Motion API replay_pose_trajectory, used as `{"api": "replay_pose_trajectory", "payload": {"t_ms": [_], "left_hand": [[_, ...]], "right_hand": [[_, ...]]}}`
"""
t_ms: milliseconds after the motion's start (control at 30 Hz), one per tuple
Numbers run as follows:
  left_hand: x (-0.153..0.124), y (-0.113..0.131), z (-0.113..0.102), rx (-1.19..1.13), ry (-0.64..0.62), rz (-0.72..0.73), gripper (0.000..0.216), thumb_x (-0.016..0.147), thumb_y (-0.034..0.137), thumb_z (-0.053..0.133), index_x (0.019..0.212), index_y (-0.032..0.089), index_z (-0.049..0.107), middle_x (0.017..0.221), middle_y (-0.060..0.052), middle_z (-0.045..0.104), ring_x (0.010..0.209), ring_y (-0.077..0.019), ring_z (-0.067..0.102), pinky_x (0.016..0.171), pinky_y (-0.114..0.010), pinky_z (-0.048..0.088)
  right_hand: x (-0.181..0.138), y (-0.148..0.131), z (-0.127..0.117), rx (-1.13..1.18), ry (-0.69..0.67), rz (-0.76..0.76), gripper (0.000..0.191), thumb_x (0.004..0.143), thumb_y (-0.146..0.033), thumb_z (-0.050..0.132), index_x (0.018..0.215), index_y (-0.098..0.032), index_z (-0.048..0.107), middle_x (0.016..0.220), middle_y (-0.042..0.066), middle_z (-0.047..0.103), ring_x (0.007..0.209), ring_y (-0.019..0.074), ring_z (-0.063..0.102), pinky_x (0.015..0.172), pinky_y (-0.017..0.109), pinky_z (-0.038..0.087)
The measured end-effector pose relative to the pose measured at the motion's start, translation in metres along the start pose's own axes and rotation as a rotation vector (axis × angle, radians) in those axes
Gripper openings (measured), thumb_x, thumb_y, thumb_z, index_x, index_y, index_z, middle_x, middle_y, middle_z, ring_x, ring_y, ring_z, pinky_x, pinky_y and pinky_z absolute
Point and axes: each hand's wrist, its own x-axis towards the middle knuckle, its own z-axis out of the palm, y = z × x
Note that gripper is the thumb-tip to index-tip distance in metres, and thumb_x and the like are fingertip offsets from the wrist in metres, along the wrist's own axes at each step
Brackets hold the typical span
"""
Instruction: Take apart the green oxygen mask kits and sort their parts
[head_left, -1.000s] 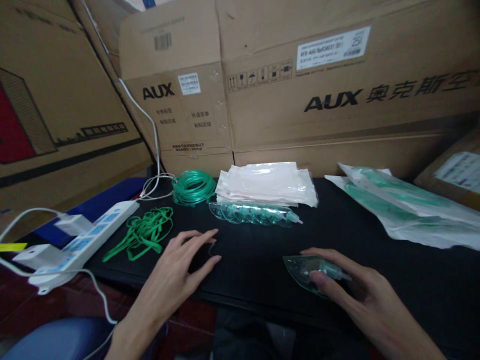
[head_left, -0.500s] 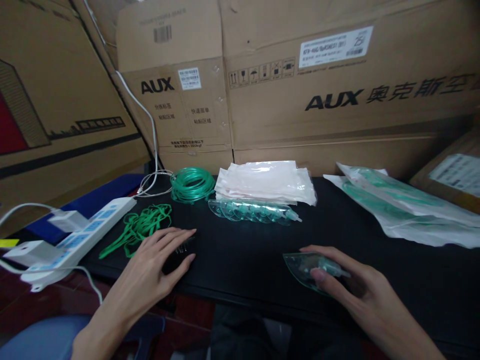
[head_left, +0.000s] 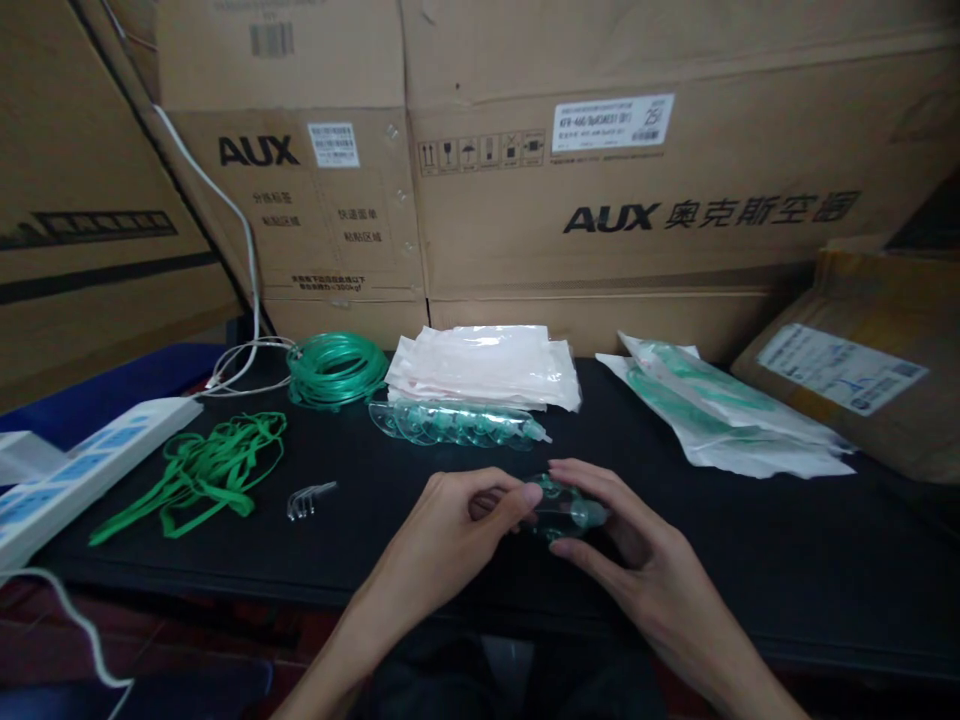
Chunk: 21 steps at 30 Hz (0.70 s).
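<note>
Both my hands meet over the front middle of the black table (head_left: 750, 540). My right hand (head_left: 630, 545) grips a clear green-tinted plastic mask (head_left: 562, 508) with a short nozzle. My left hand (head_left: 450, 535) has its fingers curled, thumb and fingertips pinching at the mask's left edge. What the left fingers pinch there is hidden. A few small clear metal-looking clips (head_left: 307, 497) lie on the table to the left of my hands.
A row of nested clear masks (head_left: 457, 425) lies behind my hands, with a stack of white plastic bags (head_left: 487, 362) and a coil of green tubing (head_left: 334, 368). Green elastic straps (head_left: 202, 470) and a white power strip (head_left: 82, 475) lie left. Bagged sets (head_left: 712, 410) lie right. Cardboard boxes (head_left: 600, 180) wall the back.
My left hand left the small clips at the left and came to the mask. My right hand lifted the mask and brought it toward the centre. The camera view shifted right.
</note>
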Motion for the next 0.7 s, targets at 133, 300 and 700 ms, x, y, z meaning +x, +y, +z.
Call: {"api": "replay_pose_trajectory", "payload": {"t_ms": [133, 300, 700], "left_hand": [[0.006, -0.012, 0.009, -0.184, 0.016, -0.013, 0.034, 0.099, 0.045, 0.061, 0.102, 0.015, 0.076, 0.085, -0.004, 0.076, 0.074, -0.0167, 0.07, 0.068, -0.024, 0.054], [0.0, -0.016, 0.013, -0.144, 0.055, -0.067, 0.034, 0.098, 0.047, 0.063, 0.107, 0.018, 0.077, 0.077, -0.002, 0.075, 0.066, -0.0153, 0.068, 0.065, -0.024, 0.053], [-0.005, -0.018, 0.013, 0.083, 0.192, 0.086, 0.027, 0.104, 0.034, 0.056, 0.118, 0.023, 0.075, 0.117, -0.002, 0.075, 0.072, -0.0122, 0.069, 0.068, -0.024, 0.056]], "right_hand": [[0.001, 0.0, 0.0, 0.036, 0.028, 0.024, 0.047, 0.081, -0.023, 0.085, 0.123, -0.042, 0.074, 0.138, 0.0, 0.068, 0.132, 0.0207, 0.063, 0.104, 0.028, 0.055], [0.001, -0.005, 0.002, -0.057, 0.0, 0.02, 0.04, 0.085, -0.024, 0.081, 0.122, -0.038, 0.075, 0.129, 0.001, 0.074, 0.125, 0.0208, 0.067, 0.109, 0.032, 0.053], [0.044, -0.019, -0.017, -0.275, 0.189, 0.213, 0.045, 0.079, -0.057, 0.078, 0.113, -0.026, 0.08, 0.117, 0.008, 0.081, 0.112, 0.0327, 0.075, 0.098, 0.043, 0.061]]}}
